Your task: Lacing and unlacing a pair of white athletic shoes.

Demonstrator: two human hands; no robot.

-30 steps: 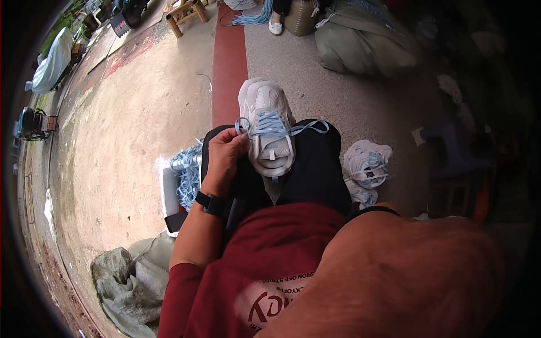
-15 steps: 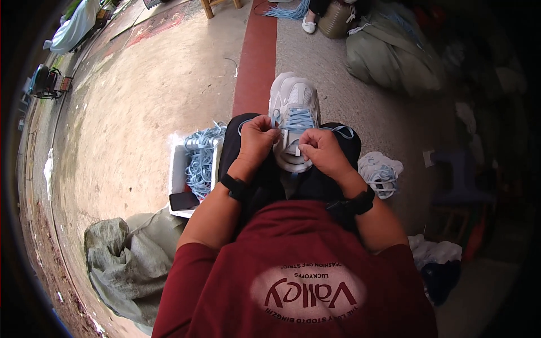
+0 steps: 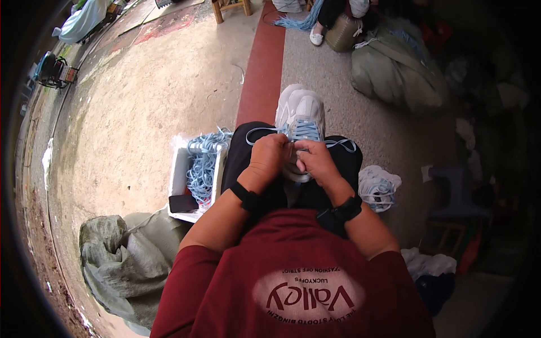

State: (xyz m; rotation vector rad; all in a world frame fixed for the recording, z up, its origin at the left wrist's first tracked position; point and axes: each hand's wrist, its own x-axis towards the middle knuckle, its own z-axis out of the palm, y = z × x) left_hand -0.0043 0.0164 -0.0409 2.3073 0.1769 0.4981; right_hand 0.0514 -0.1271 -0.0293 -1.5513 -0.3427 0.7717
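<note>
A white sneaker (image 3: pixel 311 110) with light blue laces (image 3: pixel 307 130) rests between my knees, toe pointing away, with a second pale shoe (image 3: pixel 285 107) tight against its left side. My left hand (image 3: pixel 270 156) is closed at the left edge of the opening, where a loop of the shoelace curves round to it over my left knee. Close beside it, my right hand (image 3: pixel 315 159) is pinched over the tongue area; what its fingertips hold is hidden. Another lace loop lies over my right knee. Both hands cover much of the shoe's opening.
On the left, a white foam box (image 3: pixel 179 163) holds a tangle of blue laces and a dark phone (image 3: pixel 183 203). A grey-green sack (image 3: pixel 121 259) slumps nearer. Right of my knee lies a white bundle with blue laces (image 3: pixel 380 188). Large sacks (image 3: pixel 394 67) and a person's foot (image 3: pixel 316 37) are farther off.
My left hand has come down and right from the eyelets, close to my right hand. The lace loop on the left has widened over my knee. The view has shifted slightly.
</note>
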